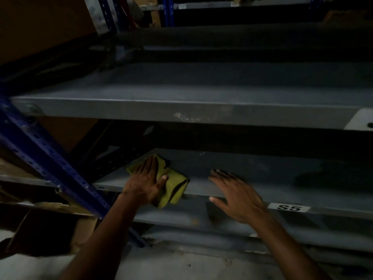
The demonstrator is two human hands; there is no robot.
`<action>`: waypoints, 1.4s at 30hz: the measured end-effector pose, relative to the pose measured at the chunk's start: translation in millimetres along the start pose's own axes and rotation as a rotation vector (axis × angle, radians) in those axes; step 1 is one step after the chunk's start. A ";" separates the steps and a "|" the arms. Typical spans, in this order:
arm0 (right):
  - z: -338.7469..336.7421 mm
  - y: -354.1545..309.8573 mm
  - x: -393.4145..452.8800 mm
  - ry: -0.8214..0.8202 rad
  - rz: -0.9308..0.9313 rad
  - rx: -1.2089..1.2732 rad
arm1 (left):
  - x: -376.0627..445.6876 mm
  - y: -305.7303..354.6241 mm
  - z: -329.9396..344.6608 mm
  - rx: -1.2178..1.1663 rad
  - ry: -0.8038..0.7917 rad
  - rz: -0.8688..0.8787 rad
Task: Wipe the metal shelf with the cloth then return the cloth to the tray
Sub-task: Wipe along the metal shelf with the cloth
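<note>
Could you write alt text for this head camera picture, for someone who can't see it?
A person's left hand presses a folded yellow-green cloth flat on a grey metal shelf labelled S5; the open right hand hovers at the shelf's front edge.

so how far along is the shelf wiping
Mid-wipe: the left hand presses the yellow-green cloth flat on the grey metal shelf near its left end; the right hand rests open on its front edge. Still left: returning the cloth to a tray, not in view.
</note>
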State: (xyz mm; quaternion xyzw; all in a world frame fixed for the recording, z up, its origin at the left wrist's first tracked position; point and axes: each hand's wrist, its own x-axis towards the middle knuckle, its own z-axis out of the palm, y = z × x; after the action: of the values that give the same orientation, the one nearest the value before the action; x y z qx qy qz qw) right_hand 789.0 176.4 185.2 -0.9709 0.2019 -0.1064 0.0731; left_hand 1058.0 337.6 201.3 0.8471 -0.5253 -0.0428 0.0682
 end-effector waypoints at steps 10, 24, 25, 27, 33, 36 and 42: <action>9.4 12.4 -12.3 0.005 0.033 -0.062 | 51.3 14.3 23.4 0.005 -0.028 -0.039; 5.2 9.9 -9.7 0.012 0.047 -0.102 | 25.3 73.3 23.5 -0.038 -0.050 0.234; 5.0 9.2 -10.6 0.011 0.054 -0.109 | 23.7 66.3 23.9 -0.039 -0.051 0.249; 3.1 8.3 -12.6 0.012 0.071 -0.127 | 23.3 49.8 21.9 -0.022 -0.065 0.267; 5.7 9.5 -17.5 0.021 0.113 -0.198 | 41.8 43.7 4.7 0.023 -0.268 0.181; 11.3 12.2 -16.0 0.021 0.104 -0.172 | 42.7 58.9 12.0 0.119 -0.215 0.134; 15.5 14.3 -15.9 0.040 0.070 -0.162 | 36.3 69.4 28.0 0.042 0.015 0.112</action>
State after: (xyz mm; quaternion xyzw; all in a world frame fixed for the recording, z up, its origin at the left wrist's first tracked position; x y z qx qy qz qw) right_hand 773.0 171.5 164.8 -0.9636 0.2450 -0.1065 -0.0063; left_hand 1008.7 272.7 184.8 0.8180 -0.5721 -0.0217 0.0567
